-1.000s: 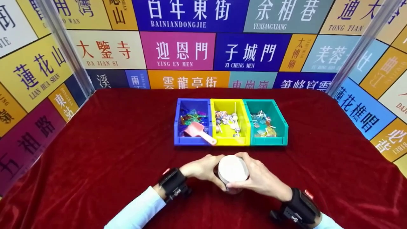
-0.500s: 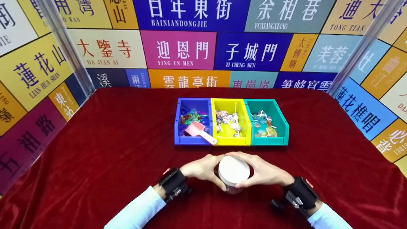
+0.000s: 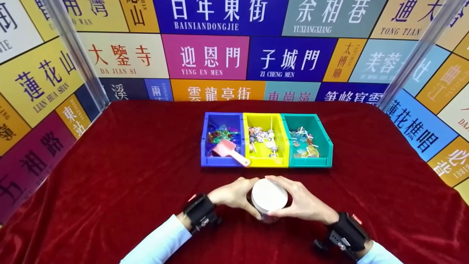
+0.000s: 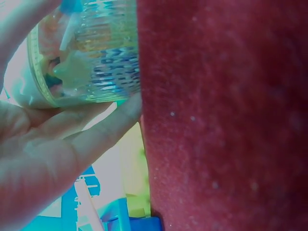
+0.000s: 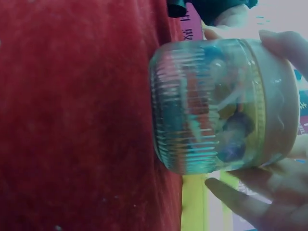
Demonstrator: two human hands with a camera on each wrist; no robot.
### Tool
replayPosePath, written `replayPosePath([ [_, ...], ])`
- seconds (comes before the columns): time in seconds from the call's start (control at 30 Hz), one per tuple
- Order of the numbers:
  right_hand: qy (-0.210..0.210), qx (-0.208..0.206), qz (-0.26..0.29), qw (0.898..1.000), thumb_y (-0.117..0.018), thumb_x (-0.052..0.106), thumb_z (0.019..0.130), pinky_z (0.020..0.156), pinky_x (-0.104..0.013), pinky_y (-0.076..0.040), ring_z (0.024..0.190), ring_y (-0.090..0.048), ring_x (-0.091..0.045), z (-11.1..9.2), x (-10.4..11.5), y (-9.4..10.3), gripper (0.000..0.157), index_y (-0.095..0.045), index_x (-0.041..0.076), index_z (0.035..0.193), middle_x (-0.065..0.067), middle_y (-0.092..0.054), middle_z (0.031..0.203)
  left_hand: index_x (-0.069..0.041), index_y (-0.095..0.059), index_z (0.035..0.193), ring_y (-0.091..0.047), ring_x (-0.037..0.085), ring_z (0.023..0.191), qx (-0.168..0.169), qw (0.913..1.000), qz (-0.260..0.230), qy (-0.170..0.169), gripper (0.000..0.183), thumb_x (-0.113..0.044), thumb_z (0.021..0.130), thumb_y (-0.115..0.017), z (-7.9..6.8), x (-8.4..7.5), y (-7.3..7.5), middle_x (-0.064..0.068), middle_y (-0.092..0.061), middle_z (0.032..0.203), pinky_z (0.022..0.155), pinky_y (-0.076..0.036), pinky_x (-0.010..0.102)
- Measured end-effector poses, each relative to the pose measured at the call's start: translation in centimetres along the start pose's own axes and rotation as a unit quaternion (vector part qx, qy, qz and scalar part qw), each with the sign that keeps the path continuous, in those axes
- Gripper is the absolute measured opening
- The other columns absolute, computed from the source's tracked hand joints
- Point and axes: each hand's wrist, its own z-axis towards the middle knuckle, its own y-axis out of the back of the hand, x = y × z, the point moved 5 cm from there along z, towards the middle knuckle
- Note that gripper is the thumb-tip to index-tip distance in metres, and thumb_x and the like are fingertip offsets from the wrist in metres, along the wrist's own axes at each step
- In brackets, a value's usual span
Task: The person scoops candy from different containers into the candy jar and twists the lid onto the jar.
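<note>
A clear ribbed jar (image 5: 192, 110) with a white lid (image 3: 269, 195) stands upright on the red cloth, colourful sweets and white sticks showing through its wall. My left hand (image 3: 234, 195) holds the jar from the left, thumb on the near side and fingers on the far side. In the left wrist view its fingers (image 4: 101, 137) lie along the jar's wall. From the right, my right hand (image 3: 306, 201) grips the lid between thumb and fingers. The lid covers the jar's mouth; in the right wrist view it sits against the glass.
Behind the jar stand a blue bin (image 3: 222, 162), a yellow bin (image 3: 271, 162) and a green bin (image 3: 310, 162), side by side, holding wrapped sweets and lollipops. A pink scoop (image 3: 231, 151) lies across the blue bin's front edge. Printed panels (image 3: 205, 57) wall the back and sides.
The right hand has shifted its hold round the lid, its wrist swinging outward and then slightly back. The left hand and the jar have stayed in place.
</note>
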Motion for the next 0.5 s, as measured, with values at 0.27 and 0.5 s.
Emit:
replayPosePath([
  [0.27,0.006,-0.011,-0.04,0.999,-0.071,0.045,0.069,0.079,-0.031,-0.047,0.099,-0.05,-0.012,0.2,0.2,-0.4,0.075,-0.042,0.011,0.13,0.002,-0.051,0.118,-0.009,-0.051,0.115,-0.053,0.009,0.09,0.008,0.9998,-0.015,0.014,0.071,-0.035,0.057,-0.082,0.1,0.4,0.0,-0.001,-0.059,0.101,0.08,-0.042,0.017],
  [0.5,-0.025,0.017,0.001,1.0,-0.073,0.043,0.068,0.086,-0.04,-0.043,0.105,-0.048,-0.014,0.2,-0.3,-0.3,0.079,-0.038,0.014,0.134,-0.001,-0.049,0.123,-0.01,-0.048,0.123,-0.052,0.005,0.097,0.038,0.9955,-0.08,0.032,0.074,-0.034,0.061,-0.08,0.1,1.2,-0.2,-0.002,-0.058,0.11,0.086,-0.042,0.019],
])
